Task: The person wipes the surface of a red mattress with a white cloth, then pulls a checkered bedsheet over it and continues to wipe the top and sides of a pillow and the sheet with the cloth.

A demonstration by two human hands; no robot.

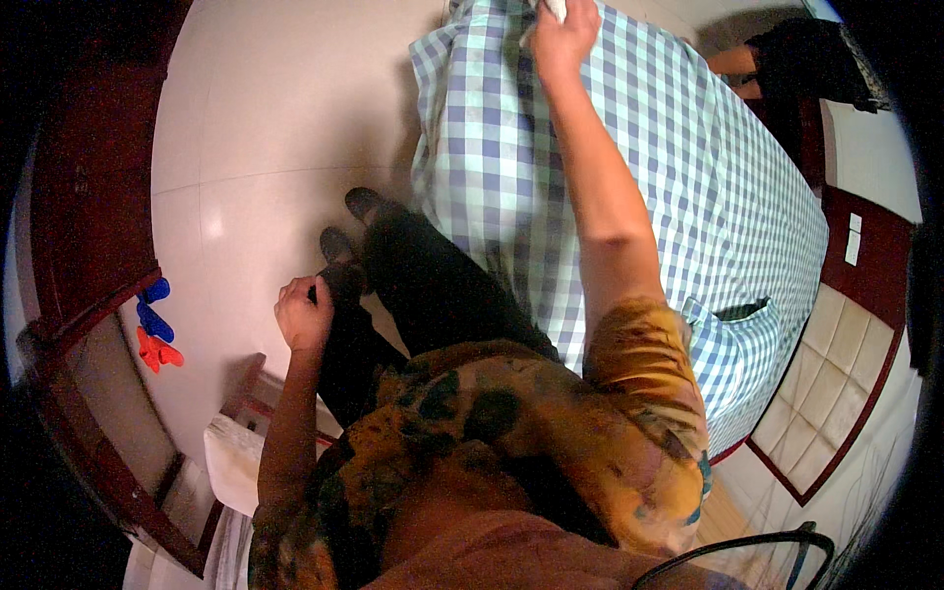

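My right arm reaches far forward over a bed spread with a blue, white and pale green checked sheet (629, 128). At the top edge of the view my right hand (567, 47) is closed around a small white thing (556, 9), which looks like cloth and is partly cut off by the frame. Down at my left side, above the floor and beside my dark trousers, my left hand (303, 313) is curled closed. A dark spot shows at its fingers; whether it holds anything cannot be made out.
A padded cream headboard (816, 379) borders the bed at right, with a bedside cabinet (870, 147) beyond. Another person (806, 59) in dark clothes is at the far right. Blue slippers (152, 313) and red slippers (157, 349) lie left, near dark wooden furniture (93, 197). A pale-seated chair (231, 452) stands behind my left arm.
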